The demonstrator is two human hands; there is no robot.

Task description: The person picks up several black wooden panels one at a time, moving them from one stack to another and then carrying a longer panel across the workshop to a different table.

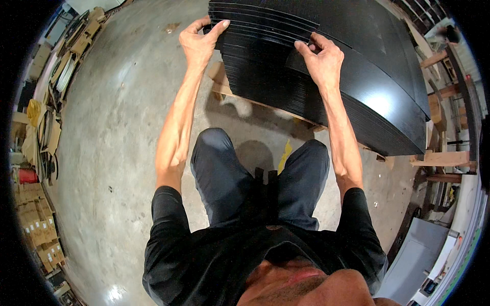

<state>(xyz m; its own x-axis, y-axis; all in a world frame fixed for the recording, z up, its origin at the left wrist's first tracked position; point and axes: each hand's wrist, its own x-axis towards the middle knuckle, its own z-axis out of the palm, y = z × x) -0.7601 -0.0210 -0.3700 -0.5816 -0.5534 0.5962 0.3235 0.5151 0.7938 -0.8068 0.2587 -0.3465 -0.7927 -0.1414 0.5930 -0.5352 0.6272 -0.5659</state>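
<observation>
Several thin black boards (265, 23) lie one over another at the top of a tall stack, with narrow light lines along their edges. My left hand (198, 46) is closed on the left end of these boards, its thumb on the near side and its fingers mostly hidden behind the corner. At their right end, my right hand (325, 57) pinches the near corner with thumb and curled fingers. Beneath and to the right spreads the larger stack of black panels (377, 102), its layered edges facing me. How many boards are between my fingers cannot be made out.
A wooden pallet (265, 108) carries the stack above the concrete floor (112, 168). Flattened cardboard (53, 132) and cardboard boxes (35, 214) line the left side. Wooden beams (441, 159) and a grey panel (416, 260) are at the right. My bent knees are close below the stack.
</observation>
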